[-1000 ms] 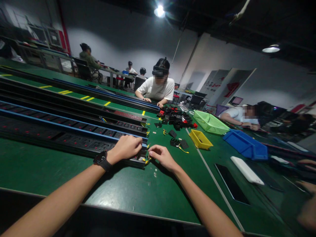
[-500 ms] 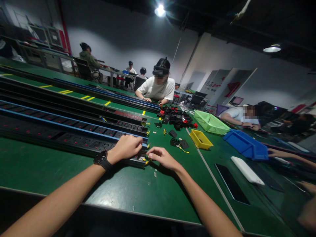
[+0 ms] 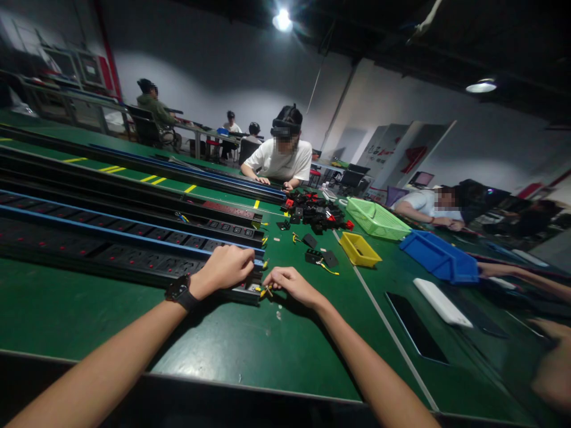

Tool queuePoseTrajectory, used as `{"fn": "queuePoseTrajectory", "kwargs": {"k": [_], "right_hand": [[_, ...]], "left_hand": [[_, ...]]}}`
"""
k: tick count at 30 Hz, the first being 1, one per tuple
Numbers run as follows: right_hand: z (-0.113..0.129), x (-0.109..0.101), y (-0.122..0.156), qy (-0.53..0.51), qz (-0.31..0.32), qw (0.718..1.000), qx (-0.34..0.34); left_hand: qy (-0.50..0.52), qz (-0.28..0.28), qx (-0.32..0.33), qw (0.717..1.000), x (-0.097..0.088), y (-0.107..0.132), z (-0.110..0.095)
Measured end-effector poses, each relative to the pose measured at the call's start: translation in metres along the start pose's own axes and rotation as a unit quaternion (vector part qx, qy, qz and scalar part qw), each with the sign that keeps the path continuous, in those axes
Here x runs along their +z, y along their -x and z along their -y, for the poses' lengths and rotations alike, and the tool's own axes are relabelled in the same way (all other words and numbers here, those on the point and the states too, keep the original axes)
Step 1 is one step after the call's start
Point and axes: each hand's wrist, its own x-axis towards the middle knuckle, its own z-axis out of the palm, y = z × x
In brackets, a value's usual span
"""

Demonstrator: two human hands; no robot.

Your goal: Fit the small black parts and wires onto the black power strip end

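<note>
At the near side, the left hand (image 3: 225, 270) lies over the end of the nearest socket strip (image 3: 134, 257), fingers curled; whether they grip or only press cannot be told. The placement appears meant to steady the strip. The right hand (image 3: 292, 285), just off that end, has thumb and forefinger brought together, pinching a yellow lead (image 3: 266, 292) at the strip's open end, presumably because the lead is too slender for a fuller hold. The left hand hides part of the channel, and detail at the fingertips is too small to verify.

To the right on the green bench (image 3: 214, 345) lie a dark phone (image 3: 417, 328) and a white case (image 3: 441, 303), both well apart from the hands. Immediately behind the nearest strip, a neighbouring strip (image 3: 229, 230) runs roughly parallel, limiting room on the far side.

Farther right are small black plates (image 3: 330, 257), a yellow tray (image 3: 361, 261) and a blue bin (image 3: 439, 258), with another person's forearm (image 3: 513, 274) beside the bin. Beyond are heaped black and red parts (image 3: 317, 214) and a green basket (image 3: 377, 221). At the far side a co-worker in a white shirt (image 3: 279, 161) leans over the bench.
</note>
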Motion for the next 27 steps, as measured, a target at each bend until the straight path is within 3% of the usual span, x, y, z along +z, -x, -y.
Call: {"fn": "queuePoseTrajectory", "kwargs": {"k": [4, 7, 12, 16, 18, 21, 24, 27], "right_hand": [[-0.003, -0.015, -0.001, -0.037, -0.039, 0.998, 0.018], [-0.006, -0.048, 0.002, -0.056, -0.157, 0.986, 0.023], [-0.024, -0.117, 0.019, -0.095, -0.425, 0.900, 0.027], [-0.043, -0.151, 0.035, -0.094, -0.554, 0.824, 0.076], [-0.051, -0.159, 0.040, -0.085, -0.582, 0.803, 0.097], [-0.059, -0.163, 0.041, -0.032, -0.591, 0.798, 0.111], [-0.064, -0.162, 0.041, 0.114, -0.570, 0.805, 0.114], [-0.065, -0.158, 0.042, 0.314, -0.506, 0.793, 0.127]], "left_hand": [[-0.029, 0.007, 0.009, 1.000, -0.006, 0.001, -0.002], [-0.038, -0.007, 0.039, 0.999, -0.013, 0.004, -0.008], [-0.035, -0.035, 0.111, 0.993, -0.017, 0.012, -0.029], [-0.047, -0.010, 0.120, 0.992, -0.009, 0.017, -0.044], [-0.045, 0.002, 0.118, 0.992, -0.003, 0.019, -0.048], [-0.041, 0.018, 0.100, 0.994, 0.003, 0.021, -0.050], [-0.040, 0.020, 0.083, 0.996, 0.006, 0.022, -0.051], [-0.033, 0.016, 0.078, 0.996, 0.008, 0.022, -0.051]]}}
